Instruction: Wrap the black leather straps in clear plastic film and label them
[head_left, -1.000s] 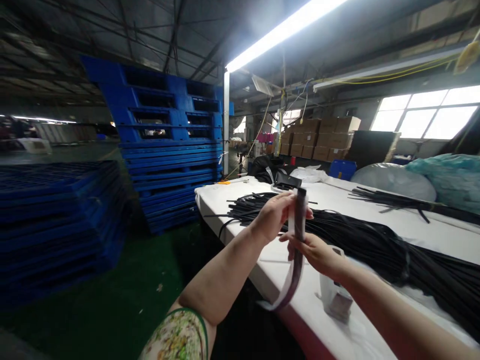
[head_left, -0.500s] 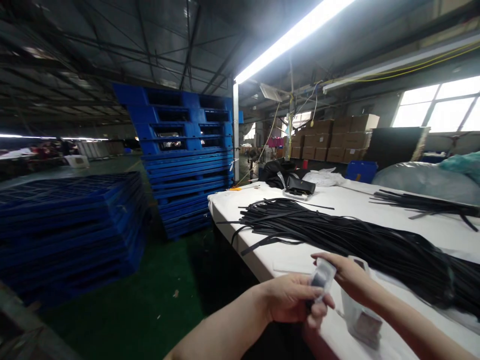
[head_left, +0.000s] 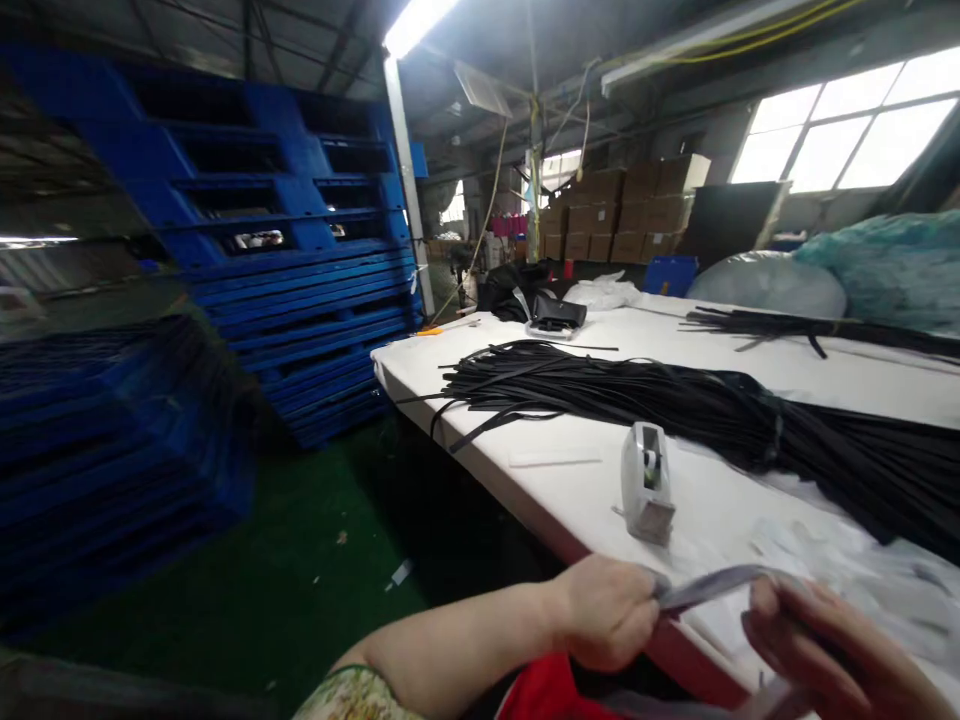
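Note:
My left hand (head_left: 609, 612) is closed in a fist around one end of a dark grey strap (head_left: 716, 583), which looks partly covered in clear film. The strap arches across to my right hand (head_left: 832, 640), where it passes between the thumb and fingers; that hand is blurred. Lower down, another pale grey length hangs below the right hand. A clear tape dispenser (head_left: 643, 490) stands on the white table (head_left: 555, 490) just beyond both hands. Behind it lies a long bundle of black straps (head_left: 600, 390), tied near its right part.
Clear plastic bags (head_left: 855, 570) lie on the table at right. A smaller bunch of black straps (head_left: 787, 325) and a black pouch (head_left: 556, 312) lie farther back. Blue pallets (head_left: 300, 330) are stacked at left. The table's near edge runs diagonally past my left arm.
The view has turned right and down. The small film-wrapped piece between my hands now shows as a strap stretched out, with my right hand drawn to the right. The dispenser is uncovered.

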